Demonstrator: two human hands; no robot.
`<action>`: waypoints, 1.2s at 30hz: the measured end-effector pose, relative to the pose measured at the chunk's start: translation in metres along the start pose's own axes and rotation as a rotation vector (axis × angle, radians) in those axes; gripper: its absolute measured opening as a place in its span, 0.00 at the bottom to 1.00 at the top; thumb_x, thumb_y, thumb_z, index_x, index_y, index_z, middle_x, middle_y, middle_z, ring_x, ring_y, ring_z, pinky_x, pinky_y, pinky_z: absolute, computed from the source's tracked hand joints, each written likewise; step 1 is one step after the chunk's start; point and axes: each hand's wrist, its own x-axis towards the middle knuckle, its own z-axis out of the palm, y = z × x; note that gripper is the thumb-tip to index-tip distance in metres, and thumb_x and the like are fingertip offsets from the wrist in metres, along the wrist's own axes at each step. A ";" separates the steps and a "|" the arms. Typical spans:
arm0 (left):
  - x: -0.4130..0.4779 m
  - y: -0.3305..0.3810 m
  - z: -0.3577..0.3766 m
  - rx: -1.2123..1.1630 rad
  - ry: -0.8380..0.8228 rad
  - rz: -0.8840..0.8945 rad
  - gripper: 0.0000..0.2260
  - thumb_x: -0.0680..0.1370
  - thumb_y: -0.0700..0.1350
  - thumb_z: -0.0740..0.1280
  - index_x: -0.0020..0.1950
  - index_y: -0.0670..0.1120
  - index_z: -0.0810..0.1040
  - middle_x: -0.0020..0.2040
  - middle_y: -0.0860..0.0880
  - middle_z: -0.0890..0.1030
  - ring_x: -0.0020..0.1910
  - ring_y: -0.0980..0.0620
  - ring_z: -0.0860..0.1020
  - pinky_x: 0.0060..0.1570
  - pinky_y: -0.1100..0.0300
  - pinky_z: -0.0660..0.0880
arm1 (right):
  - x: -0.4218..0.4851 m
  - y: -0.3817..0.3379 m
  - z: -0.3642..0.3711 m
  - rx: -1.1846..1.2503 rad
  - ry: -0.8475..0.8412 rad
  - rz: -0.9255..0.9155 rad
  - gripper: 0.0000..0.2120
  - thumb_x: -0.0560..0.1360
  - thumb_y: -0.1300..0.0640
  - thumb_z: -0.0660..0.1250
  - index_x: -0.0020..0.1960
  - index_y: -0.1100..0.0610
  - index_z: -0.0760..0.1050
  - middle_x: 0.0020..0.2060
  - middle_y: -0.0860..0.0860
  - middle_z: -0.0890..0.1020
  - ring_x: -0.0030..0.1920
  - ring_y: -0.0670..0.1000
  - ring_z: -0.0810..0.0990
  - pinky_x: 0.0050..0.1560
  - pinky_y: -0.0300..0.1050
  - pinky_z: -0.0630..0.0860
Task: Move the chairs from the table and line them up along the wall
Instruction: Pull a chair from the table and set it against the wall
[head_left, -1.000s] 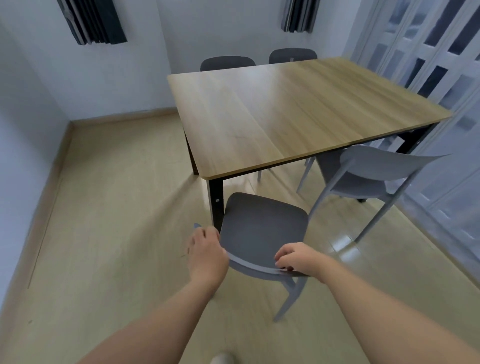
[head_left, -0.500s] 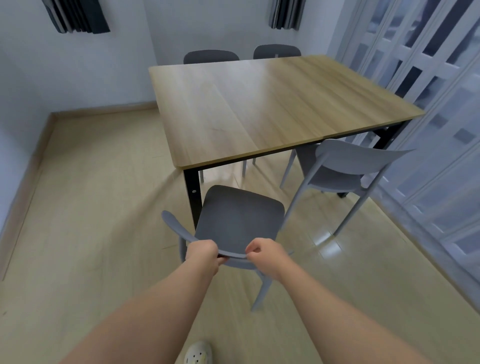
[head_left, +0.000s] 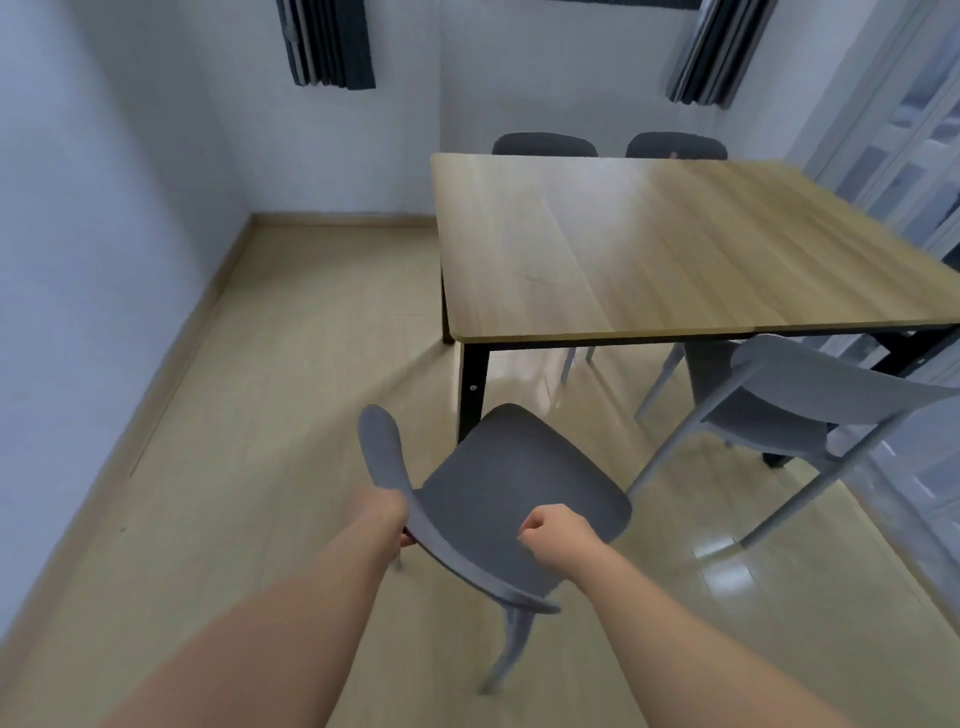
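Note:
A dark grey chair (head_left: 519, 493) stands clear of the wooden table (head_left: 649, 249), near its front left leg, with the seat turned at an angle and the curved backrest toward me. My left hand (head_left: 396, 519) grips the backrest near its left end, fingers partly hidden behind it. Over the seat, my right hand (head_left: 551, 531) is a closed fist, apart from the backrest, with nothing visible in it. A light grey chair (head_left: 810, 384) is tucked at the table's near right side. Two dark chairs (head_left: 544, 144) (head_left: 675, 145) sit at the far side.
A pale wall (head_left: 104, 260) with a wooden skirting board runs along the left, with bare wood floor (head_left: 291, 389) between it and the table. White folding doors (head_left: 893, 130) close off the right side. Dark curtains (head_left: 332, 47) hang on the far wall.
The chair has swung round to the left and away from the table. My right hand has come off the backrest, while my left hand still holds it. My view has turned left.

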 end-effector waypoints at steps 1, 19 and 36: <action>0.005 0.000 -0.011 0.043 0.042 0.012 0.07 0.78 0.32 0.60 0.44 0.38 0.76 0.47 0.39 0.77 0.36 0.45 0.80 0.45 0.48 0.82 | 0.000 -0.006 0.003 -0.008 -0.009 -0.008 0.15 0.78 0.59 0.56 0.60 0.59 0.76 0.58 0.55 0.81 0.48 0.51 0.74 0.52 0.45 0.74; 0.120 -0.015 -0.279 0.475 0.208 0.227 0.04 0.77 0.41 0.62 0.43 0.42 0.71 0.47 0.42 0.80 0.43 0.44 0.77 0.42 0.57 0.72 | -0.001 -0.220 0.178 -0.058 -0.147 -0.084 0.15 0.79 0.58 0.56 0.62 0.59 0.75 0.56 0.54 0.79 0.47 0.50 0.74 0.44 0.38 0.70; 0.139 -0.034 -0.321 0.495 0.177 0.212 0.05 0.78 0.39 0.60 0.52 0.41 0.71 0.52 0.42 0.78 0.43 0.45 0.73 0.40 0.58 0.67 | 0.019 -0.279 0.213 -0.158 -0.216 -0.139 0.05 0.77 0.60 0.56 0.46 0.58 0.70 0.43 0.53 0.75 0.42 0.52 0.72 0.41 0.41 0.68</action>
